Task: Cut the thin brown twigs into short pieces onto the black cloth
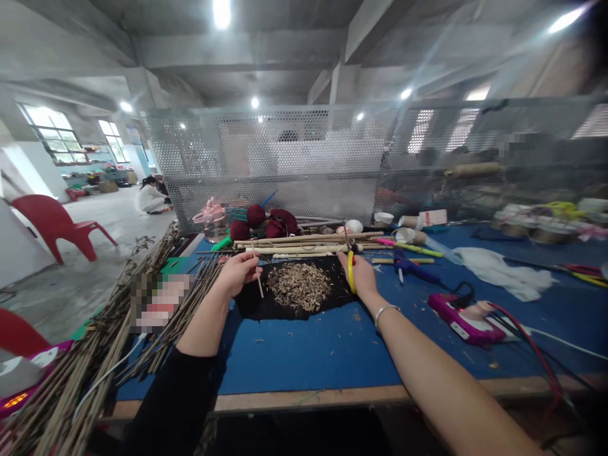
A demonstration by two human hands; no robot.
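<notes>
A thin stick (260, 285) is at the centre of the frame, over the left part of a black cloth (251, 308). The left hand (239, 273) pinches it between thumb and fingers. To the right, the fingers of the right hand (363, 277) close around yellow-handled scissors (351, 272); whether the blades are parted is too small to tell.

Between the hands, a heap of short, pale pieces (299, 286) lies on the cloth. Much cutting seems done, but the held stick is longer than those pieces and bundles of long twigs (102, 335) fill the lower left, so the work looks unfinished.

The cloth lies on a blue desk (304, 361). Toward the right are a blue glue gun (415, 269) and a purple power strip (463, 320). No brand or writing can be read: a pixelated patch hides part of the left side, and red marks on a small box (433, 218) at right of centre are too blurred.
</notes>
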